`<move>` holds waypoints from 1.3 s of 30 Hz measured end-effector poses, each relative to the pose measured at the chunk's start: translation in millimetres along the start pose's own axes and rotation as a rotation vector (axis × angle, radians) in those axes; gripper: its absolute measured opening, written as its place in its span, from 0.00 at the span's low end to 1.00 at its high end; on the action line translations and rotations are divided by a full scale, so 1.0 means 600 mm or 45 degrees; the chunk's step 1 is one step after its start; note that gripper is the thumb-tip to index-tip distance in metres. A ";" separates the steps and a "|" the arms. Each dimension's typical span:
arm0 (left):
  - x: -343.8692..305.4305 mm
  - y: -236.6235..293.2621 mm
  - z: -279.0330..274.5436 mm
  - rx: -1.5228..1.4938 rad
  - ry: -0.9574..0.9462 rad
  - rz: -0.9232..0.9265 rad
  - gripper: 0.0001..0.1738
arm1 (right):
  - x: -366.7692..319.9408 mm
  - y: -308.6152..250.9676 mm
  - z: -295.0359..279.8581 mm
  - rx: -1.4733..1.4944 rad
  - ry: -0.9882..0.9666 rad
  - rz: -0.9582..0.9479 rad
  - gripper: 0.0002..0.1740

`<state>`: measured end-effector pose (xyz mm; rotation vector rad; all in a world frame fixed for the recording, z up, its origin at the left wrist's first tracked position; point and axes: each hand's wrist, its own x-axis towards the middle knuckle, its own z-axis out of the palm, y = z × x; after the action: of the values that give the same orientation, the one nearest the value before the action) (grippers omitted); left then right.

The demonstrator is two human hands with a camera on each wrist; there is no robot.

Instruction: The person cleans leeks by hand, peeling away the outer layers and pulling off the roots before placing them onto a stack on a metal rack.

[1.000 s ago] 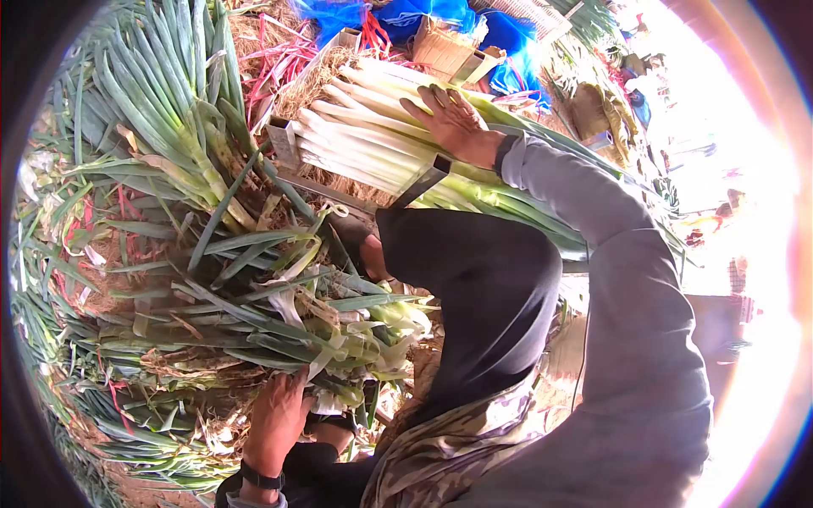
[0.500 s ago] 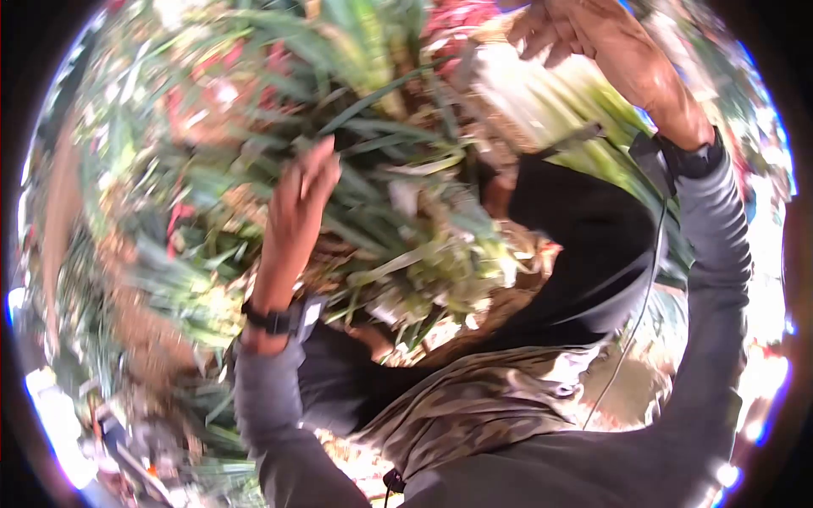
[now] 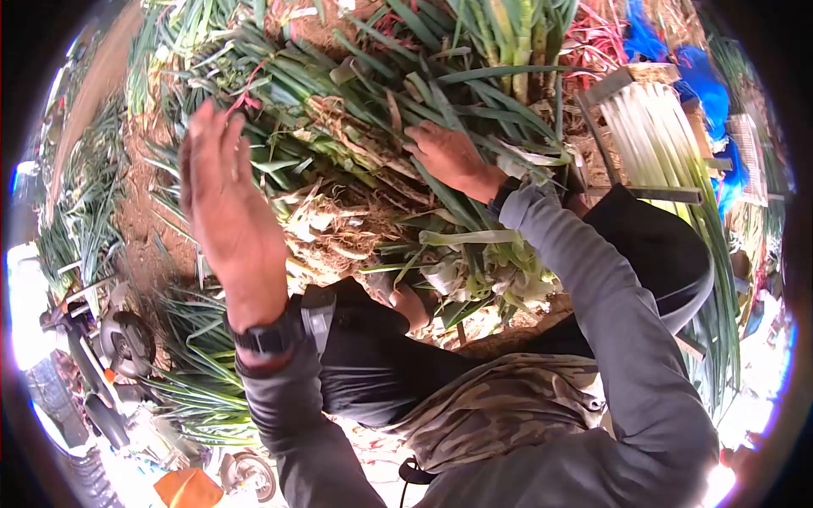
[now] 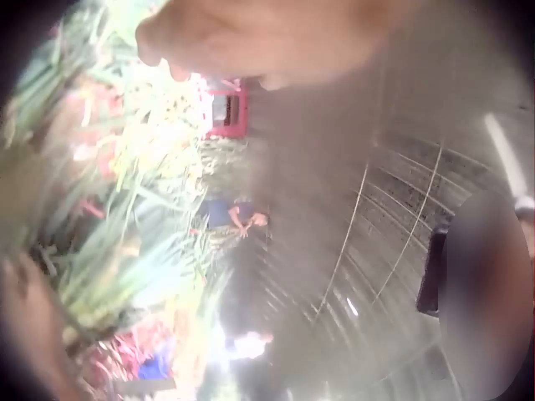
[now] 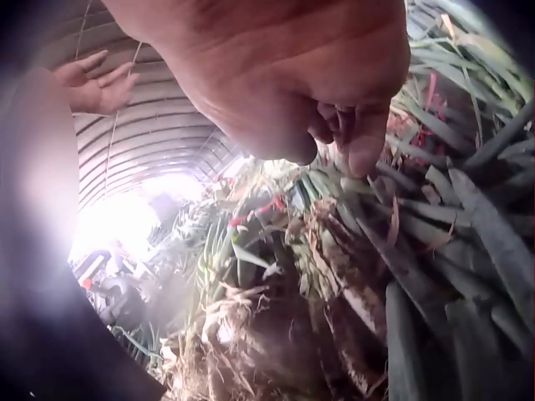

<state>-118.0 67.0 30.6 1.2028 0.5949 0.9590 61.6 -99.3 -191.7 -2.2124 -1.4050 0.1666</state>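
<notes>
In the head view my left hand (image 3: 233, 203) is raised at the left, fingers straight, with nothing in it. My right hand (image 3: 453, 157) reaches over a heap of long green onions (image 3: 330, 93), its fingertips close over the dark leaves. The right wrist view has that hand (image 5: 292, 67) with loosely bent fingers and no stalk visible between them. Dry, dirty outer leaves and pale roots (image 3: 343, 233) lie between my two hands. Trimmed white-stalked green onions (image 3: 656, 127) are stacked in a frame at the right.
A metal bar (image 3: 665, 194) crosses the trimmed stack. Blue netting (image 3: 694, 76) and red strings (image 3: 589, 42) lie beyond it. Stripped leaves (image 3: 508, 271) are piled near my legs. A motorbike (image 3: 127, 339) stands at lower left; another person (image 4: 234, 215) appears farther off.
The head view has swung left. My right hand has left the trimmed stack and come over the untrimmed heap. My left hand has lifted off the loose leaves and moved out left.
</notes>
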 end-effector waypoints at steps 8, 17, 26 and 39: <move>-0.039 0.021 -0.048 -0.284 -0.115 -0.251 0.26 | -0.037 0.016 0.175 -0.234 -0.279 0.061 0.05; -0.035 0.019 -0.026 -0.184 -0.165 -0.257 0.25 | -0.035 0.029 0.172 -0.186 -0.270 0.276 0.09; 0.006 -0.012 -0.025 -0.290 -0.061 -0.301 0.16 | -0.002 -0.022 -0.102 0.172 -0.721 0.334 0.19; 0.033 -0.060 0.024 -0.172 -0.011 -0.396 0.18 | -0.221 0.023 -0.173 -0.219 -0.385 0.074 0.12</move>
<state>-86.1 74.8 2.3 0.9603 0.6773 0.7178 50.0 -256.4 -130.6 -2.4496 -1.5636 0.4317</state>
